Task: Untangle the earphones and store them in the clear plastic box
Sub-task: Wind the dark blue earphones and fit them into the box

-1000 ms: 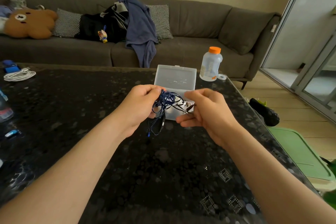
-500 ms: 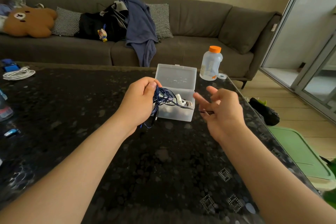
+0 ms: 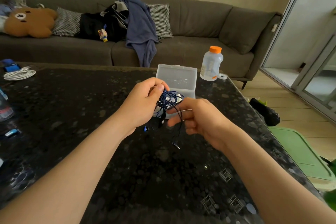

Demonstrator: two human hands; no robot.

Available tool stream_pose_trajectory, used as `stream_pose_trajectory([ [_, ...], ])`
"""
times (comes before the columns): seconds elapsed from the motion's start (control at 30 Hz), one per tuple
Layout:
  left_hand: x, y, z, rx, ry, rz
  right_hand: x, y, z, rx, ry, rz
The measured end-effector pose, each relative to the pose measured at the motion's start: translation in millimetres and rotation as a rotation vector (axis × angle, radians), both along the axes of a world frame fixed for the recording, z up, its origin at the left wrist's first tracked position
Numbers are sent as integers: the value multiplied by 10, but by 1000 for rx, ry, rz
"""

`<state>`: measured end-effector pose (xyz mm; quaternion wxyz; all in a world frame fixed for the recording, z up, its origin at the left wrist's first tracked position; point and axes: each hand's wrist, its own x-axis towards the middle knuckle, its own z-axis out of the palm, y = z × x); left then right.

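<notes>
two bare forearms enter the view, the left from 7 o'clock and the right from 5 o'clock, uncovered from frame edge to wrist. the left hand [image 3: 143, 103] and right hand [image 3: 201, 116] are bare too; a short thumbnail shows on the left.

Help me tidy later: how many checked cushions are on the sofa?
2. One checked cushion leans beside the brown bear plush; the other cushion stands behind the blue garment's right side. The clothes pile could hide more.
</notes>
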<state>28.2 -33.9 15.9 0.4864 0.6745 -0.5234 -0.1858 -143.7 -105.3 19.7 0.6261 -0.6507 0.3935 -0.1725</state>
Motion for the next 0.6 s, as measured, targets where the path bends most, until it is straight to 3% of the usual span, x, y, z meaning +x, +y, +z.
stream_pose_trajectory([
  [0.13,21,43,26,20,-46,-17,-5,-12,-72,-295,89,-91],
  [0.47,-32,51,77,138,92,-102,-17,-102,-191,-335,46,-36],
  [0.6,13,34,34,75,63,-21,-24,-147,-214,-506,73,-29],
])
